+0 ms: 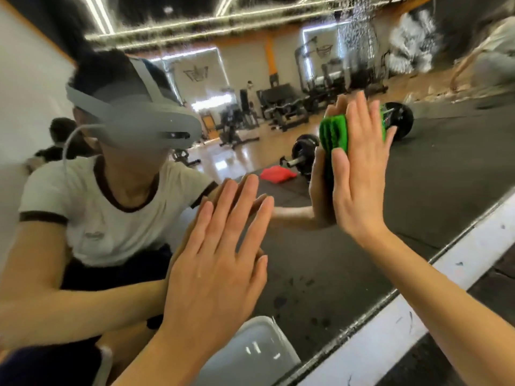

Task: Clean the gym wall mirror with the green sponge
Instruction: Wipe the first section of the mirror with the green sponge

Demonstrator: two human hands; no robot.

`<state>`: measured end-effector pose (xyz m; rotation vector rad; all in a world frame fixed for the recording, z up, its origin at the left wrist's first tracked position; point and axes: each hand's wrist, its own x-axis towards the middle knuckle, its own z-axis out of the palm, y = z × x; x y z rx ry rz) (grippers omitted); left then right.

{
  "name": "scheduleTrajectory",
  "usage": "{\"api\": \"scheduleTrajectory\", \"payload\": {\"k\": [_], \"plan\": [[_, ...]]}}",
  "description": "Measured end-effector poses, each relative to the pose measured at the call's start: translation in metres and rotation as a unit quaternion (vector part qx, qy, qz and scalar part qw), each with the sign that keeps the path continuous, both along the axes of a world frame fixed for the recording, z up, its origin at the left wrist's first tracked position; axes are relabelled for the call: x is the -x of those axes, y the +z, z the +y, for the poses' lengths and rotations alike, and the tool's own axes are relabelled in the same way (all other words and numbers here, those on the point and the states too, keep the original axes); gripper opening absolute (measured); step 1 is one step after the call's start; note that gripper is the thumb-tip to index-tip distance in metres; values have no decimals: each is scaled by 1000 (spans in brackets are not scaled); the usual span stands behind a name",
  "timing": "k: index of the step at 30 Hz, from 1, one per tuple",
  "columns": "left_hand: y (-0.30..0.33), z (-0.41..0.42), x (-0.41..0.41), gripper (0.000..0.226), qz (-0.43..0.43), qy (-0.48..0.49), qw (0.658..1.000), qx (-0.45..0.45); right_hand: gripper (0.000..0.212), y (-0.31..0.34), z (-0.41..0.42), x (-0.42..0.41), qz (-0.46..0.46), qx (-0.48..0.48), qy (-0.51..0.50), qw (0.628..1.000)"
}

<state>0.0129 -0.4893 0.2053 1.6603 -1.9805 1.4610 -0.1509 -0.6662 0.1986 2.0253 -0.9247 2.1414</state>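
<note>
At the bottom edge of the head view, a grey-white plastic container sits just below the left wrist, its glossy surface catching light. Just above it the left hand lies flat against the mirror, fingers straight and close together, holding nothing; its reflection meets it palm to palm. To the right, the right hand reaches higher up the glass with fingers straight, pressing the green sponge against the mirror surface. The sponge shows at the hand's left side and past the fingertips, ribbed in its reflection. Faint dark smudges mark the glass low down, between the two forearms. Along the mirror's lower border runs a white wall strip, scuffed with small dark marks, next to dark flooring. Deeper in the reflection, a barbell with black plates lies on a dark mat, partly hidden by the right hand, a red cloth-like item just left of it. Farther back stand blurred gym machines on a shiny floor.
</note>
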Motion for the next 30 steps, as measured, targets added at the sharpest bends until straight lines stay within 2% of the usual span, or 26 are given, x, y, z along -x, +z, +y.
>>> {"api": "scheduleTrajectory", "payload": {"k": [4,6,8,10,12,14,16,18,20,22,25,27,30], "plan": [[-4,-2,-2,74,-9,0,1000,11,55,-111,25,-3,12,-79,22,997],[-4,-2,-2,74,-11,0,1000,14,55,-136,35,-2,23,-107,30,994],[-4,-2,-1,74,-9,-1,1000,15,57,-116,27,4,43,-93,26,994],[-4,-2,0,74,-5,-4,1000,16,59,-64,10,10,45,-45,16,998],[-4,-2,0,74,-3,-8,1000,16,58,-10,-5,14,21,-19,12,1000],[-4,-2,0,74,0,-12,1000,17,58,9,-9,10,-5,-11,13,1000],[-4,-1,0,74,0,-12,1000,20,58,-22,-1,5,-5,-21,15,1000],[-5,0,0,74,-1,-15,1000,24,57,-85,20,-3,8,-55,30,998],[-5,-1,0,74,1,-18,999,27,55,-148,44,-10,13,-106,59,992],[-5,-2,0,74,-1,-16,1000,24,55,-175,59,-14,7,-159,74,984],[-5,0,-2,75,-13,-10,1000,17,55,-137,53,-15,6,-123,68,990],[-4,1,-2,76,-22,-7,1000,14,55,-70,36,-17,-3,-45,53,998],[-3,0,-3,75,-22,-8,1000,10,52,10,22,-23,-63,15,46,997]]}}
